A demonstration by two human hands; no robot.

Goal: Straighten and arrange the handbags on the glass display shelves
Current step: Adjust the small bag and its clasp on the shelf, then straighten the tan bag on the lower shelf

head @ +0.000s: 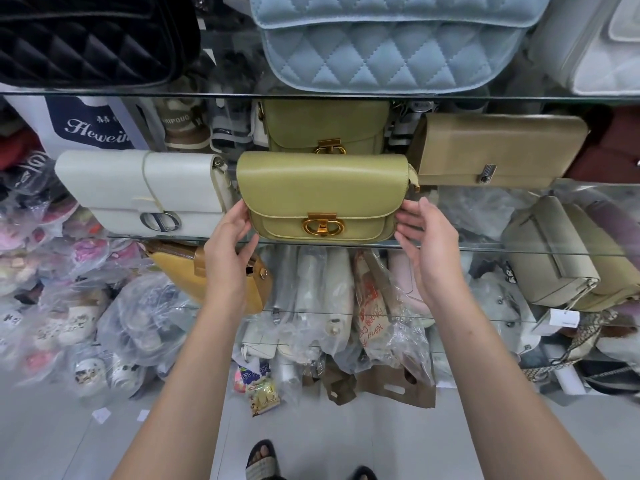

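While the olive-green flap handbag [323,195] stands upright at the front edge of the middle glass shelf [485,244], two bare hands are at its sides. The left hand [232,239] touches the bag's left end, and its fingers [239,211] are curled lightly against it. The right hand [427,237] is at the bag's right end with its fingers [410,209] spread apart; they are just beside the bag, and I cannot tell if they touch it. The bag has a gold clasp [322,226] on the front.

A white handbag [142,192] with a round silver clasp sits just beside it on the left. A tan clutch [498,150] sits near it on the right. A second green bag [325,126] stands right behind it. On the shelf above are a black quilted bag [90,36] and a light blue quilted bag [391,46]. Below, a yellow bag [194,271] lies on a lower shelf, and plastic-wrapped goods [145,327] are piled on the floor.
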